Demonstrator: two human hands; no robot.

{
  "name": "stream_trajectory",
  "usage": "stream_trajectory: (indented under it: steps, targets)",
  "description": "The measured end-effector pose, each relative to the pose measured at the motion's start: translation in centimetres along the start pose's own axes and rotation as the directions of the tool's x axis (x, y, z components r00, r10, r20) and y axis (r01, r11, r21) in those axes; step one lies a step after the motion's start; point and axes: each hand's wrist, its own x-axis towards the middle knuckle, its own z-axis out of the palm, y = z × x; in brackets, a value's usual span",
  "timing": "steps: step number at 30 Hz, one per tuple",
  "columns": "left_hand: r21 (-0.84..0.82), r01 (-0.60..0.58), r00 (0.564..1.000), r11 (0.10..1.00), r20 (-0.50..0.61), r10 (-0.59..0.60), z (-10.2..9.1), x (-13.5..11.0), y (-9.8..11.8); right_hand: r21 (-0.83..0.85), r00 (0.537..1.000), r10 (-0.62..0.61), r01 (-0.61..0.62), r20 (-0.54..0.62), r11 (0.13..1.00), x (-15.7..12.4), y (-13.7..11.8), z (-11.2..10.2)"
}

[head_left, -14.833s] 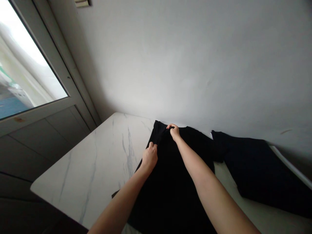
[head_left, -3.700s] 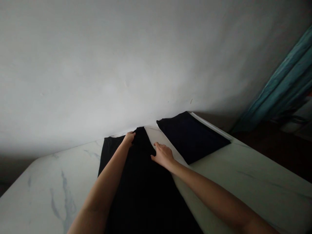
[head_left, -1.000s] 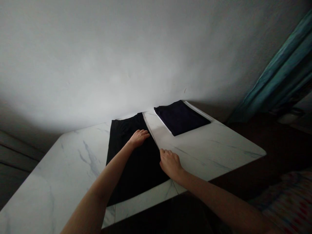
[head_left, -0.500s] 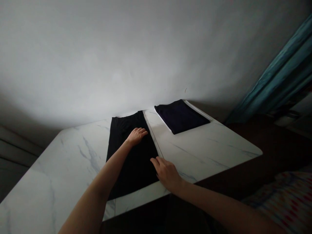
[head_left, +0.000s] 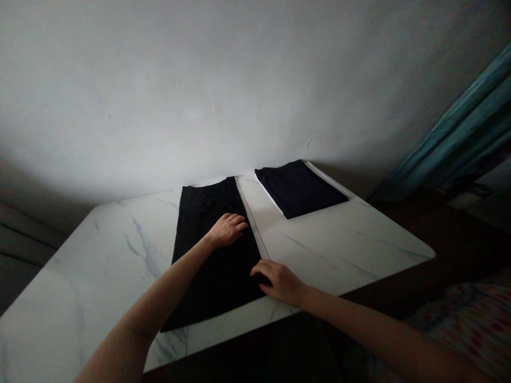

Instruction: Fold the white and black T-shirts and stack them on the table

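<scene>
A black folded garment (head_left: 207,282) lies flat and lengthwise on the marble-patterned table (head_left: 107,266); its exact kind is not plain. What looks like its waistband is at the far end, by the wall. My left hand (head_left: 228,230) rests palm down on the cloth near its right edge, fingers loosely bent. At the right edge, close to the near corner, is my right hand (head_left: 281,281). Its fingers curve over the edge, with a dark gap between thumb and fingers. Part of the garment's left side is hidden under my left forearm.
To the right at the back lies a folded dark navy garment (head_left: 301,191) with white along its sides. The pale wall (head_left: 207,96) borders the table's far edge. A teal curtain (head_left: 451,127) hangs at the right, and a patterned cloth (head_left: 475,324) is at lower right.
My left hand has shifted slightly right on the black garment. My right hand has turned a little, and its thumb now stands apart from the curled fingers. The view has shifted slightly.
</scene>
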Motion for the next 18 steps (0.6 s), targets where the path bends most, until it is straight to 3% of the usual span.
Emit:
stream_trajectory:
  steps: [2, 3, 5, 7, 9, 14, 18]
  targets:
    - [-0.03, -0.063, 0.998, 0.998, 0.002, 0.063, -0.4, -0.6, 1.9, 0.069, 0.997, 0.056, -0.052, -0.059, 0.996, 0.0, 0.2, -0.2]
    - [-0.038, -0.039, 0.999, 0.998, 0.004, 0.04, -0.6, -0.9, 3.1, 0.088, 0.995, 0.069, -0.062, -0.079, 0.994, 0.0, 0.2, -0.3]
    - [-0.04, 0.143, 0.99, 0.989, -0.004, -0.144, -0.7, -1.5, 5.5, 0.098, 0.993, 0.061, -0.052, -0.1, 0.994, 0.0, 0.2, -0.4]
    - [-0.053, 0.369, 0.928, 0.928, -0.029, -0.371, -0.5, -2.2, 7.6, 0.086, 0.993, 0.052, -0.044, -0.102, 0.995, 0.0, 0.1, -0.4]
    - [-0.101, 0.447, 0.889, 0.889, -0.063, -0.454, 0.1, -3.0, 9.0, 0.059, 0.992, 0.072, -0.067, -0.1, 0.996, -0.2, 0.2, -0.3]
    - [-0.165, 0.258, 0.96, 0.952, -0.064, -0.271, 2.1, -4.1, 9.0, -0.001, 0.996, 0.027, -0.027, -0.08, 1.0, -0.4, 0.5, -0.5]
    - [-0.115, 0.242, 0.97, 0.963, 0.036, -0.24, 3.2, -2.9, 7.2, -0.056, 0.998, -0.065, 0.064, -0.016, 0.996, -0.2, 0.6, -0.9]
